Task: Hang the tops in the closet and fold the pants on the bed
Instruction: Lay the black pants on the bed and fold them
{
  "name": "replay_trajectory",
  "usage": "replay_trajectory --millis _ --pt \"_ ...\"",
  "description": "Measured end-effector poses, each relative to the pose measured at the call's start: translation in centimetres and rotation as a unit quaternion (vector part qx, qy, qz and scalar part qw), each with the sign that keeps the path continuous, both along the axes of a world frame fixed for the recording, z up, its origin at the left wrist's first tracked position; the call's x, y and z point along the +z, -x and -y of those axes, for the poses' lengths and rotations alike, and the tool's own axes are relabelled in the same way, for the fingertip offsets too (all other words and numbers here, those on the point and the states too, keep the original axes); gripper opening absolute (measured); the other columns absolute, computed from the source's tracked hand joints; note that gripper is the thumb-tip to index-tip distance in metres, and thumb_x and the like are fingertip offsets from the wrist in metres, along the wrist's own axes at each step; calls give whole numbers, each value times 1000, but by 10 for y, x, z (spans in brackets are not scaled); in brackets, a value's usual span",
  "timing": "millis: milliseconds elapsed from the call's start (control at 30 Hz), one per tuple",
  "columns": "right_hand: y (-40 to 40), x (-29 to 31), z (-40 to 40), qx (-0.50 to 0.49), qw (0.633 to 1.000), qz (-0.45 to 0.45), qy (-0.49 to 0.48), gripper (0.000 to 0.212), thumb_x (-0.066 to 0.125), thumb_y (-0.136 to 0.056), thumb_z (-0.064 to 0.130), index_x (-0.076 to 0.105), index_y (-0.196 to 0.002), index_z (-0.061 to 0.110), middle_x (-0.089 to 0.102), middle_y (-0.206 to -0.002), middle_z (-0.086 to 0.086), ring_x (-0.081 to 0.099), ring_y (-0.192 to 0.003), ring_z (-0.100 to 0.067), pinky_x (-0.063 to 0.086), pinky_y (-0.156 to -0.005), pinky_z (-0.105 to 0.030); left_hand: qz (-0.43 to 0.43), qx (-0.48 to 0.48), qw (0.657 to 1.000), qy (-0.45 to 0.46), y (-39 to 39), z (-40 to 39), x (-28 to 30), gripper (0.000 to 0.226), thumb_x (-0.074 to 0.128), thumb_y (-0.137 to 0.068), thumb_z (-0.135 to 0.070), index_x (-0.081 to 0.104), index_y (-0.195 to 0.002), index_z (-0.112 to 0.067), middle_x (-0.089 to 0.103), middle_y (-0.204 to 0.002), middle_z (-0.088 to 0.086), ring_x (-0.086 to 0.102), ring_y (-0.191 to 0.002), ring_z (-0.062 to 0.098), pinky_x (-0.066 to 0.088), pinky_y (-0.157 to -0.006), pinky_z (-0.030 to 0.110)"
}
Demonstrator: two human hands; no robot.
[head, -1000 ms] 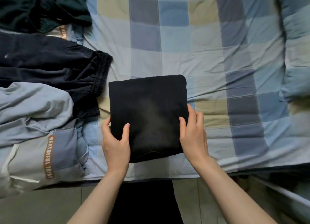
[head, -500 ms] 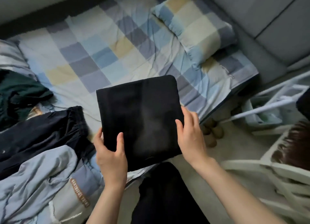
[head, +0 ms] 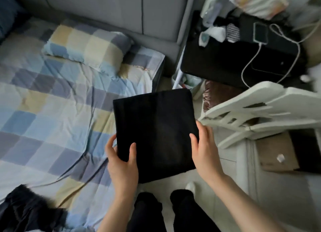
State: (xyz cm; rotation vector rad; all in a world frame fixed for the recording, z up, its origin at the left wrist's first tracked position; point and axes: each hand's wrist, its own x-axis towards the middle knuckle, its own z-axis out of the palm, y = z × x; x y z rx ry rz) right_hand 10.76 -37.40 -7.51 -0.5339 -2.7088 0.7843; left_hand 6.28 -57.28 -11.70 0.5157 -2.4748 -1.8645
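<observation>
A pair of black pants [head: 156,131], folded into a flat square, is held up in the air over the right edge of the bed [head: 52,113]. My left hand [head: 122,164] grips its near left corner, thumb on top. My right hand [head: 205,148] grips its near right edge, thumb on top. Another dark garment [head: 26,212] lies bunched on the bed at the lower left.
A checked pillow [head: 86,49] lies at the head of the bed against a grey headboard [head: 112,11]. Right of the bed stand a black side table [head: 234,54] with a phone on a cable, and a white plastic chair [head: 260,113]. My legs [head: 165,212] stand on the tiled floor.
Both hands have lifted the folded black pants off the bed and carried them right, toward the bed's head end. My view swung right; the clothes pile has left the frame.
</observation>
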Motion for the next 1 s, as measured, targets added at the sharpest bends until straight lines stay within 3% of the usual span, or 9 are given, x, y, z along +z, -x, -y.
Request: replay_trajectory --millis 100,200,300,433,500,567,700,867,1000 --pt "-35 11 -44 -69 998 -11 8 46 43 -97 24 44 -137 2 51 -117 -13 63 -83 -21 55 -66 -26 -4 -83 996 5 -5 -51 8 45 65 -88 -40 37 -115 -62 65 -101 -21 63 -90 -6 48 -66 23" --pt "-67 18 -83 -110 994 -13 0 43 47 -95 18 47 -134 -2 54 -114 -15 64 -81 -18 54 -67 -22 2 -150 989 -7 -15 -100 13 44 66 -88 -39 41 -122 -52 66 -114 -11 64 -103 7 56 -77 33" --pt "-111 21 -138 -175 985 1 -5 42 55 -93 9 48 -132 -5 57 -109 -18 65 -78 -21 52 -67 -21 -6 -220 975 8 -35 -167 17 44 67 -88 -37 42 -120 -51 61 -108 -31 57 -96 -17 47 -67 5" --pt "-172 18 -210 -245 969 31 12 42 55 -94 11 48 -134 -3 57 -110 -17 64 -81 -22 55 -68 -25 10 -299 954 23 -74 -253 21 44 67 -88 -36 41 -121 -51 47 -90 -56 48 -80 -32 38 -52 6" --pt "-197 14 -237 -270 962 37 17 42 55 -95 11 49 -134 -3 56 -113 -18 64 -86 -23 55 -72 -28 22 -321 946 25 -91 -288 18 44 67 -89 -37 41 -121 -50 52 -88 -50 48 -78 -32 39 -56 8" --pt "-226 13 -267 -308 950 44 23 42 54 -96 13 48 -135 -1 55 -115 -17 64 -87 -23 55 -74 -29 37 -349 936 29 -111 -328 17 43 67 -88 -37 41 -119 -52 59 -82 -31 53 -75 -27 41 -56 12" --pt "-276 7 -312 -384 920 58 52 44 48 -99 22 43 -140 8 52 -123 -11 60 -98 -17 48 -81 -22 50 -417 907 29 -142 -399 21 43 67 -89 -36 39 -110 -61 60 -87 -23 63 -75 -6 47 -56 14" --pt "-325 -1 -352 -487 865 29 117 44 42 -100 28 41 -142 13 49 -130 -8 54 -112 -17 41 -88 -23 41 -538 841 30 -169 -474 25 42 64 -92 -30 42 -124 -46 66 -103 -2 67 -91 19 59 -74 41" --pt "-354 -8 -377 -547 829 17 120 45 42 -100 27 39 -144 15 49 -136 -7 52 -115 -18 36 -89 -20 58 -626 777 21 -180 -536 23 44 62 -93 -27 40 -127 -45 66 -105 -2 67 -92 17 58 -73 34"
